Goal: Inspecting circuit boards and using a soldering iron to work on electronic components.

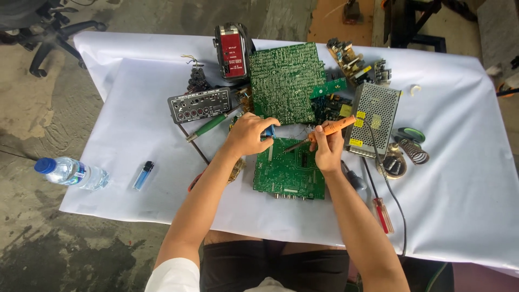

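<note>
A small green printed circuit board (289,170) with a dark chip near its middle lies flat on the white cloth-covered table (459,205), near the person and between the two forearms. The right hand (328,148) is closed around the orange plastic handle of a soldering iron (330,128), held like a pen, with the metal tip slanting down and left to the far part of the small board; whether the tip touches the board cannot be told. The left hand (248,135) rests at the board's far left corner, its fingers curled around a small blue object (269,131) whose kind cannot be made out. Just beyond the hands lies a larger green circuit board (284,81), solder side up, and to its right a perforated silver metal power supply box (373,116). Left of the large board sit a grey rectangular amplifier panel with sockets (199,104) and a green-handled screwdriver (208,127), and at the far side stands a red and black box-shaped device (231,51). To the right, near the power supply, is a coiled wire soldering iron stand (415,151), and nearer the person a red-handled screwdriver (384,213). Well to the left lie a blue lighter (144,174) on the cloth and a clear plastic water bottle with a blue cap (70,172) at the table's left edge.
</note>
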